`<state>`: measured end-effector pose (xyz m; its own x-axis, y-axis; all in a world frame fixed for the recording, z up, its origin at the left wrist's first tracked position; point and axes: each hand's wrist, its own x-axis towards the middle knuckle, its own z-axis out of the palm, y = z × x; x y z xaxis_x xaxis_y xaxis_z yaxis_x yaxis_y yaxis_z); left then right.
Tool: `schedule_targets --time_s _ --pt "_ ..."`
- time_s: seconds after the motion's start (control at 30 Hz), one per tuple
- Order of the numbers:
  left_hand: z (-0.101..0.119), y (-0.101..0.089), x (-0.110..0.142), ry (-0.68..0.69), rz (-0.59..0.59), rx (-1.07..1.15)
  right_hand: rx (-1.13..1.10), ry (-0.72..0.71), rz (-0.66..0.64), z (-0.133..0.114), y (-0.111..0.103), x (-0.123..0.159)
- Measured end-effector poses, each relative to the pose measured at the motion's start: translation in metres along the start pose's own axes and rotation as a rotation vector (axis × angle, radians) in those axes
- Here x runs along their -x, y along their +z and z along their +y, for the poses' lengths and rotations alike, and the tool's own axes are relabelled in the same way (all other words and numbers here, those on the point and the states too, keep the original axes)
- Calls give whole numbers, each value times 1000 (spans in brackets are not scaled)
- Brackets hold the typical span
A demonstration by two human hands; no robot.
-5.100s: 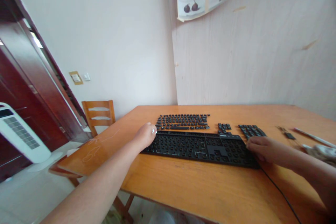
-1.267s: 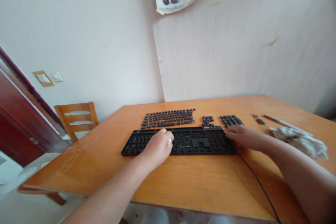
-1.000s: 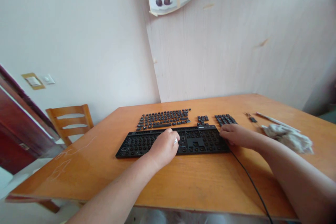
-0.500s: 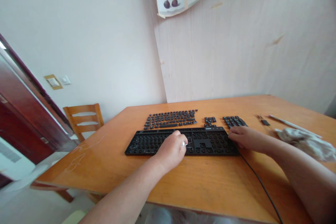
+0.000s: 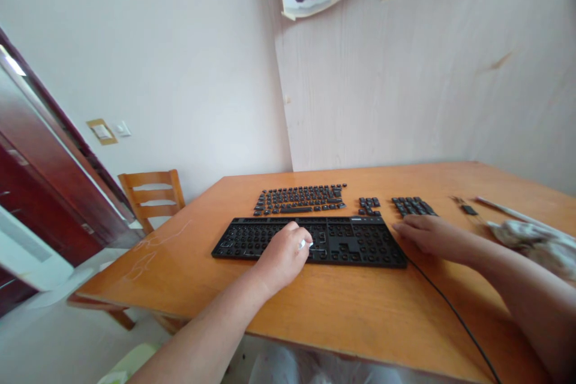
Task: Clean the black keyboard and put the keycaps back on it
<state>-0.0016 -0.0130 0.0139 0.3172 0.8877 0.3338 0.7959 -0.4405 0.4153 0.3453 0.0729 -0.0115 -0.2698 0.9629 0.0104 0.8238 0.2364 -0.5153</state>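
Observation:
A black keyboard base (image 5: 344, 246) with its keycaps off lies flat on the table. My left hand (image 5: 284, 252) is closed over its middle, with a small white thing (image 5: 305, 244) showing at the fingers; its kind is hard to make out. My right hand (image 5: 423, 233) rests beside the base's right end, fingers stretched out on the tabletop and holding nothing. Behind the base, loose black keycaps (image 5: 299, 198) lie in keyboard order. A smaller keycap group (image 5: 369, 204) and the number-pad keycaps (image 5: 411, 206) sit to their right.
A black cable (image 5: 450, 306) runs from the base to the table's front edge. On the right lie a small dark tool (image 5: 468, 209), a long thin stick (image 5: 504, 211) and a crumpled cloth (image 5: 531, 243). A wooden chair (image 5: 155, 195) stands left of the table (image 5: 315, 312).
My right hand has let go of the keyboard base's right end and its fingers have straightened. The base has slid slightly left relative to the keycaps. The view has turned a little left.

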Motion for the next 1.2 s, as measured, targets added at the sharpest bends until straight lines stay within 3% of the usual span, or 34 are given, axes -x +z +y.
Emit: schedule_targets --time_s 0.23,0.5,0.87,1.03,1.2 --pt "-4 3 0 22 27 -2 138 -62 -18 -15 -4 7" --pt "0 2 -1 15 35 10 147 -22 -30 -28 -2 7" --pt "5 9 -7 43 29 5 130 -37 -7 -13 -1 1" --pt "-5 1 0 16 55 -6 100 -67 -11 -6 2 -2" --pt "-31 -17 16 -60 81 -75 93 -80 -9 -1 5 -4"
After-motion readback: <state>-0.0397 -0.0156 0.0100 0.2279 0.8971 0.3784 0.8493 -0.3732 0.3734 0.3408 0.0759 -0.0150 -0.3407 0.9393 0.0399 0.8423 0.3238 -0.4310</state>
